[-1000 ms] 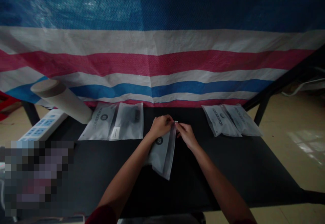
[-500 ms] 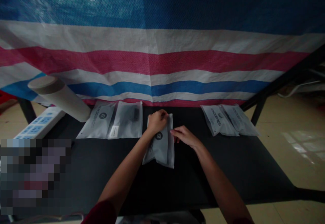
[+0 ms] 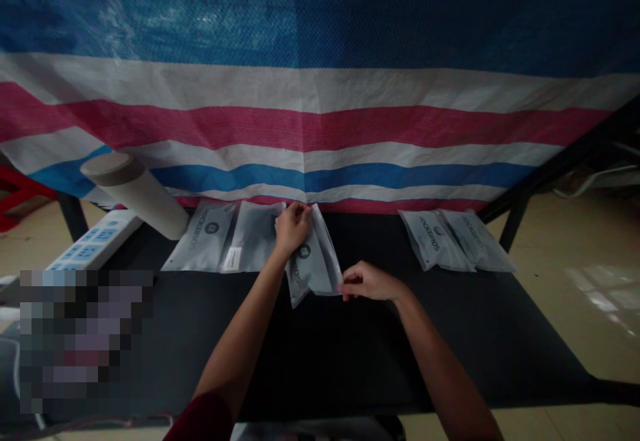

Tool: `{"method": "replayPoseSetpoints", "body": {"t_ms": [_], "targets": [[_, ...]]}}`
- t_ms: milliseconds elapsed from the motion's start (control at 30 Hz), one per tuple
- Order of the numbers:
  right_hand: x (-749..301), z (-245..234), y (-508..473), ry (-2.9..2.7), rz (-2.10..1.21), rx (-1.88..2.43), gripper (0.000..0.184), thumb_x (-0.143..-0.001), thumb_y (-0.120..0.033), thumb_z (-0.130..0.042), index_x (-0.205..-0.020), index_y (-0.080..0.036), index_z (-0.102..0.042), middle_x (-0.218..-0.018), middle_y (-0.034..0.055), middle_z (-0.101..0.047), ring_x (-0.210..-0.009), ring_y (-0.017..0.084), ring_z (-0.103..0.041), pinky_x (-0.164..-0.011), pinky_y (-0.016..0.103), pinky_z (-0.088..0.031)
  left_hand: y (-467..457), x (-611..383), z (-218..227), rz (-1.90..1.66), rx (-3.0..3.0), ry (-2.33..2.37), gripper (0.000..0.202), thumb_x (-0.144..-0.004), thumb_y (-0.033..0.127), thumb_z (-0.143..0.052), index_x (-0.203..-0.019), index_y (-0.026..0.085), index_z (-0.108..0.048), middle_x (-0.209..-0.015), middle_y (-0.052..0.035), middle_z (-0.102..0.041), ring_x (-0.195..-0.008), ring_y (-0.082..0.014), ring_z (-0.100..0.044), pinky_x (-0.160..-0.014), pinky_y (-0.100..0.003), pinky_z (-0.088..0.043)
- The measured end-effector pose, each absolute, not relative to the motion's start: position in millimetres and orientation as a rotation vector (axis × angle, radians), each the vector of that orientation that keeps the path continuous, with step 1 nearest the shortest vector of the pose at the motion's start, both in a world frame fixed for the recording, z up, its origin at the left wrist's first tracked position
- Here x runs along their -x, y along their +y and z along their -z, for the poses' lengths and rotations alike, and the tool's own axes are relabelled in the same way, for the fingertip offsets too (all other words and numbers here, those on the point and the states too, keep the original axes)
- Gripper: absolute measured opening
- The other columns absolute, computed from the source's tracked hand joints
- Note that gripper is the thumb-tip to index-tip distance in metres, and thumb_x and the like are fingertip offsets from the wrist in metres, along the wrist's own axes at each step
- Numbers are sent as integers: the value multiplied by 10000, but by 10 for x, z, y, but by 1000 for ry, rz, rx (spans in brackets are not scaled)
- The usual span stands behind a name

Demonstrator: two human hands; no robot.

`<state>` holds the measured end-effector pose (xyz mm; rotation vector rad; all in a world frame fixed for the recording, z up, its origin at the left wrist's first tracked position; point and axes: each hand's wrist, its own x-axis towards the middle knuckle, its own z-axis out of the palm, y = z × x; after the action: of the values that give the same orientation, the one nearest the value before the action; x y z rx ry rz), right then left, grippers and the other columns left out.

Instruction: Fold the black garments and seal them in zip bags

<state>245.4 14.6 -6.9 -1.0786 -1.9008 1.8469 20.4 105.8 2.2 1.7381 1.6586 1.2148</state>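
Clearly enough from my distant seat, I see both hands on one frosted bag (image 3: 323, 274), which lies near the middle of the black table (image 3: 450, 354), tilted slightly, a round dark logo on its face and a clear strip along its right edge; the left hand (image 3: 291, 229) has its fingers drawn together at the upper end, holding the bag there, with its wrist and forearm covering part of the bag's left side; the right hand (image 3: 370, 282) pinches the lower right corner between thumb and fingertips, the gap between them narrow; just left of the left hand I have a bag with a white label (image 3: 255, 237), though I cannot tell whether it touches the held one, the arm being in the way; beside it lies a logo bag (image 3: 200, 254), then a pale bottle (image 3: 150, 201) and a white power strip (image 3: 95, 244) at my left; well apart on the right, two printed bags (image 3: 431, 235) lie side by side; behind everything hangs a striped sheet (image 3: 320, 87); a pixelated patch (image 3: 95, 327) hides the near left from me.
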Motion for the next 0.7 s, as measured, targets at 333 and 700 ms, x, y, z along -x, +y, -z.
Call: {"method": "replayPoseSetpoints", "body": {"t_ms": [333,700], "targets": [[-2356,154,186,-1454,-1430,1147,340,-788,-419,-668,-1051,-229,-570,-963,36,-656,-666,130,-644,-534,230,-501,943,-472,9,-1259,-1866,1494,162,-899,299,-522,-840,188,-624,-841,-32,-697,-762,-171,-639,-716,-270,-448],[-2331,216,213,-1420,-1247,1215,313,-763,-476,-659,-886,-189,-645,-844,38,-661,-646,150,-595,-531,249,-474,818,-587,-64,-1308,-1904,1392,117,-896,242,-516,-848,193,-610,-833,-21,-686,-802,-165,-640,-749,-266,-458]]}}
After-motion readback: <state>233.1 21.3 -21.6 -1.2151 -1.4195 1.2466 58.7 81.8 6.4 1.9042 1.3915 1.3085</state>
